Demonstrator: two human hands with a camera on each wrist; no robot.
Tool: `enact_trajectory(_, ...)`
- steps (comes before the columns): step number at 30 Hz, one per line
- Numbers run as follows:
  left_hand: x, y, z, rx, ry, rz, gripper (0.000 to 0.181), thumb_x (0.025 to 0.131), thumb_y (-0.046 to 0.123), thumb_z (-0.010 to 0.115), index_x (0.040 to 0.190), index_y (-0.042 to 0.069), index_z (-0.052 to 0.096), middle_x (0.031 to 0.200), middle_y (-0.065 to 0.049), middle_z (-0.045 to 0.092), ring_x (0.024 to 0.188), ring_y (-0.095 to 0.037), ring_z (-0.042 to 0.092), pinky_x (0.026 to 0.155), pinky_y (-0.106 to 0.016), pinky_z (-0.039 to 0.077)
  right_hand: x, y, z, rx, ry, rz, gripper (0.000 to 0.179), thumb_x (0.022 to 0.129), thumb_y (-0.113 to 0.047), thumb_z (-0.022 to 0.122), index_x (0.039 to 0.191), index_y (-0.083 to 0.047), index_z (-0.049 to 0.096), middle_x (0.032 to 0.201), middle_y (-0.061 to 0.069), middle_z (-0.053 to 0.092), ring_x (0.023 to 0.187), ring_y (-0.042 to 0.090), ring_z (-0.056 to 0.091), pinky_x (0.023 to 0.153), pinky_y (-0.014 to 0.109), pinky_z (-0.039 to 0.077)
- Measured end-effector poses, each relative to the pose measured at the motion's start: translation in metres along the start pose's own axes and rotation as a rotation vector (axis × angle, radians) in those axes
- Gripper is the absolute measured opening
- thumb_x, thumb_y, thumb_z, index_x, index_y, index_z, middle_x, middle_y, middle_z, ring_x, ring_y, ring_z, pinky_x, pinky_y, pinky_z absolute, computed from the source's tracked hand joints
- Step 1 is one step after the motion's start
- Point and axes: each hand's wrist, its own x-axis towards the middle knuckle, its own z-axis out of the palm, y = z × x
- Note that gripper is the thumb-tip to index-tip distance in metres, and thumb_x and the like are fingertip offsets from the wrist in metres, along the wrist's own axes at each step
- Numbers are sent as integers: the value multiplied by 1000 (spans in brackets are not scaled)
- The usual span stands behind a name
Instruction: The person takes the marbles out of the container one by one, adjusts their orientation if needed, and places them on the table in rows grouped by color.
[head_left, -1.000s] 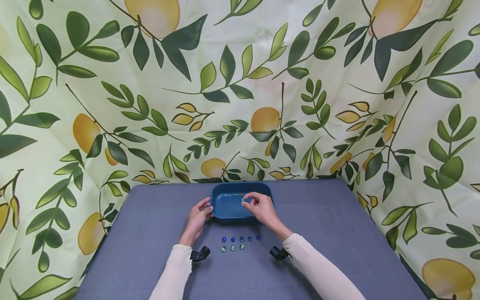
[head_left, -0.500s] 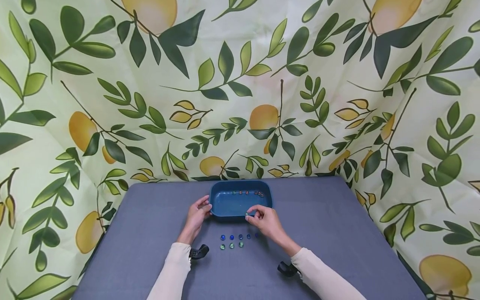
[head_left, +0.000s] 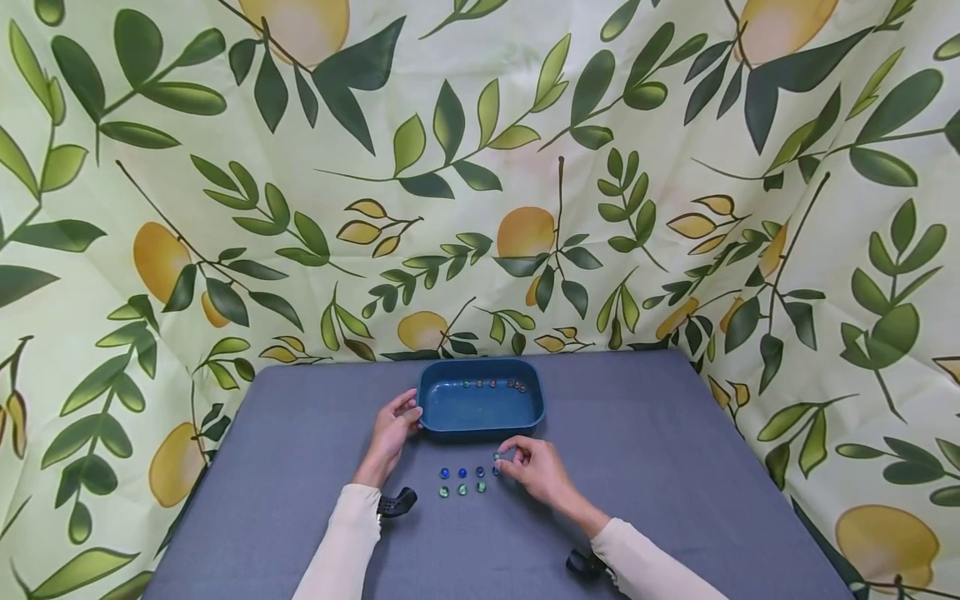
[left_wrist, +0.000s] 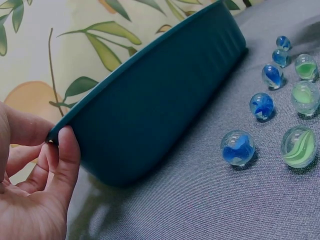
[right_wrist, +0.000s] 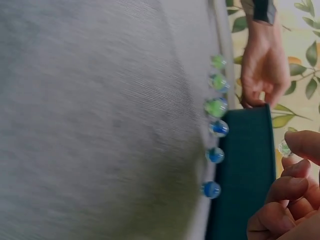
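A dark teal plastic tub [head_left: 480, 432] stands near the back of the table. My left hand [head_left: 391, 428] pinches its left rim between thumb and fingers, as the left wrist view shows close up. My right hand [head_left: 542, 475] is in front of the tub, pinching a clear and green glass marble [right_wrist: 284, 148] between thumb and index finger. Just below the fingertips lies the right part of a row of blue marbles [head_left: 462, 473], partly hidden by the hand. A shorter row of green marbles [head_left: 462, 490] lies in front of it.
Several orange-red marbles [head_left: 492, 384] and a green one [head_left: 467, 384] lie along the back inside the tub. Grey cloth [head_left: 645, 467] covers the table. A lemon-patterned curtain [head_left: 450, 217] rises behind and at both sides.
My right hand has come out of the tub towards me with the green marble, and is now over the right end of the blue row. My left hand stays on the rim.
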Motion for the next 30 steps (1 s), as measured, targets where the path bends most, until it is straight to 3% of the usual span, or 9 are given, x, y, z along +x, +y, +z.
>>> enact_trajectory(14,1,3,1,-14,18,1,45,94,0,57,139,2,51,114,-10,50,82,-12,54,70,-23,52,-12,14,9,-31,-74,56,10,80,-15,79,87,-13,71,62,-10,50,53,-2,43,47,17,35)
enact_trajectory(30,0,1,0,-27,15,1,45,95,0,57,139,-1,51,115,-12,49,81,-12,54,70,-23,52,-15,18,14,-107,-130,101,11,80,-15,79,87,-12,72,61,-10,50,52,1,43,47,17,34)
